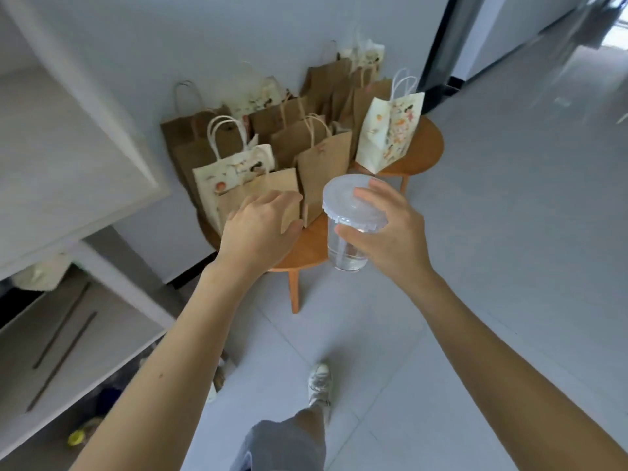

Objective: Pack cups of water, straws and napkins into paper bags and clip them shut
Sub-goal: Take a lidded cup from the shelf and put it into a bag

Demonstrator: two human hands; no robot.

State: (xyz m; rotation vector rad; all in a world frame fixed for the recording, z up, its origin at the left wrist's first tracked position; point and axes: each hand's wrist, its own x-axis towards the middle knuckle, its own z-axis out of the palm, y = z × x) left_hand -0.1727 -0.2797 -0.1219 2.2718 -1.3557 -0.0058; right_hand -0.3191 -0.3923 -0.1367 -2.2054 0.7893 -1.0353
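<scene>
In the head view, the right hand [390,232] carries the cup [350,229] in the air, over the near edge of the table [306,256] and just beside the bags. The thumb presses the cup wall just under the lid [353,202], and a finger curls over the lid's top. This clamp from the side and above probably keeps the cup upright and level so the water stays put on the way to a bag. The cup is clear, thin plastic, tapering towards its base, with a little water showing at the bottom. The lid is a cloudy, flat disc with a ridged rim snapped over the lip.

The left hand [261,229] stretches to the front bag [268,185], palm down, with the fingers loosely spread and the thumb apart near the bag's lower edge. It holds nothing. I cannot tell whether the fingertips touch the paper. It looks set to steady or open that bag for the cup.

The front bag is plain brown kraft paper, flat-sided and stiff, standing upright. Behind it more bags [323,158] crowd together against the wall, and they probably lean on each other to stay up. Most are brown and a few are cream with colourful prints, with twisted paper-cord handles. A printed bag [390,130] stands on a second round wooden table further back. Both tables are smooth, orange-toned wood on slim legs.

At the left stands a pale shelf [68,147], and two thin dark rods [64,334] lie on its lower board. They may be straws, but they are too blurred to say.
</scene>
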